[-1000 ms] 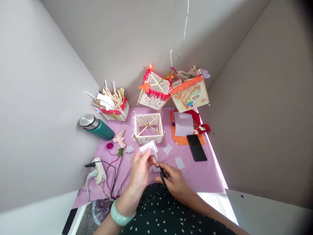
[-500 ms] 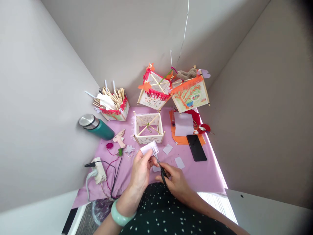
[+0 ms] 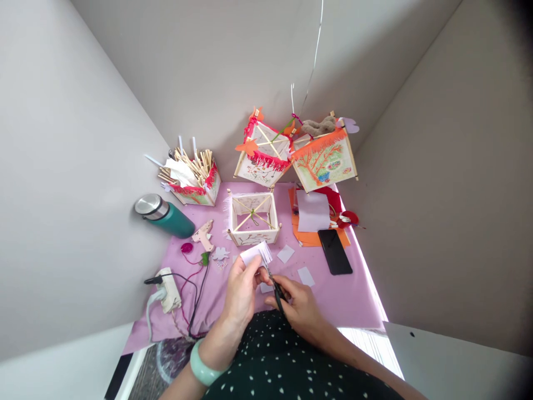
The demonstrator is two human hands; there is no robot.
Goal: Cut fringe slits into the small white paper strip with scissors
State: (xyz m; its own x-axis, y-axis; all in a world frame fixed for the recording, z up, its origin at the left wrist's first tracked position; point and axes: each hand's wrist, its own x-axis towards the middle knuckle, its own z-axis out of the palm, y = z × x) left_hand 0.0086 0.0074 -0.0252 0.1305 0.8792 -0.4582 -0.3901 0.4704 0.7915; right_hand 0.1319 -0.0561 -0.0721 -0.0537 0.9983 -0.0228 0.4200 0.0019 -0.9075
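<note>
Between the thumb and fingers of my left hand (image 3: pixel 244 286) is a small pale lilac paper strip (image 3: pixel 251 254), with a row of slits along its right end. My right hand (image 3: pixel 300 304) is closed around the handles of black-handled scissors (image 3: pixel 278 294). Their blades point up and left and meet the slit end of the paper; how far they are parted is too small to tell. Just beyond the paper stands an open lantern frame (image 3: pixel 254 238) with crossed sticks over its top and lilac fringe on its left side.
Paper pieces (image 3: pixel 285 254) lie near my hands. A phone (image 3: pixel 335 251) and coloured paper sheets (image 3: pixel 313 212) are on the right. Leftward are a glue gun (image 3: pixel 203 235), a teal bottle (image 3: pixel 170 219), a power strip (image 3: pixel 169 291) with cables, and a stick-filled box (image 3: pixel 194 195). Decorated lanterns (image 3: pixel 323 160) hang behind.
My left hand and the paper have shifted very slightly to the right. The scissors remain at the paper's slit end, and the things on the table look unchanged.
</note>
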